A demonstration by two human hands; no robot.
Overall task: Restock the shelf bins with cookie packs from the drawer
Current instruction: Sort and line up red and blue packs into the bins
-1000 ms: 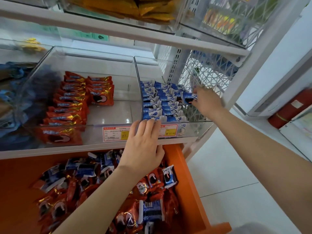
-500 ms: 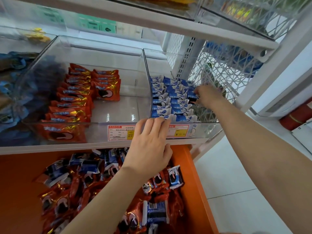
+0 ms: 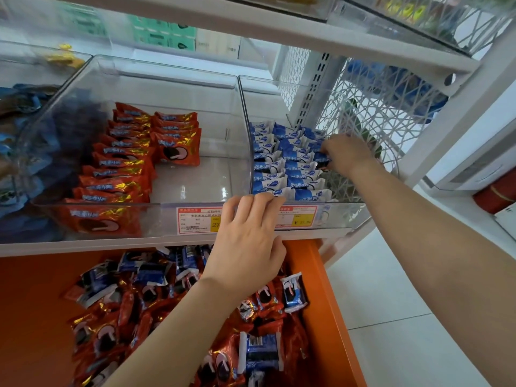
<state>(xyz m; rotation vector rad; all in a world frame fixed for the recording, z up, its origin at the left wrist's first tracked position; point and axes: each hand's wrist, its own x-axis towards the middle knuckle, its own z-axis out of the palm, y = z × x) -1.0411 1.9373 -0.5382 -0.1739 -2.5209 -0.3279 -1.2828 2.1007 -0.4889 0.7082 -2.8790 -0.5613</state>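
Two clear shelf bins stand side by side. The middle bin [image 3: 195, 79] holds rows of red cookie packs [image 3: 117, 163]. The right bin [image 3: 343, 210] holds rows of blue cookie packs [image 3: 290, 163]. My right hand [image 3: 344, 153] reaches into the right bin and grips a blue cookie pack [image 3: 321, 160] at the right end of a row. My left hand [image 3: 248, 241] rests its curled fingers over the front rim where the two bins meet. Below, the open orange drawer [image 3: 321, 275] holds a loose pile of red and blue packs [image 3: 156, 303].
A white shelf board [image 3: 251, 23] hangs close above the bins. White lattice mesh [image 3: 377, 113] walls the right bin's right side. Another bin with dark blue packs [image 3: 25, 152] sits at the left. Price labels [image 3: 195, 222] cover the bin fronts. White floor tiles [image 3: 391, 303] lie to the right.
My right hand has sunk lower into the right bin, pushing the blue pack down among the rows. My left hand's fingers have curled more over the rim. The camera moved closer.
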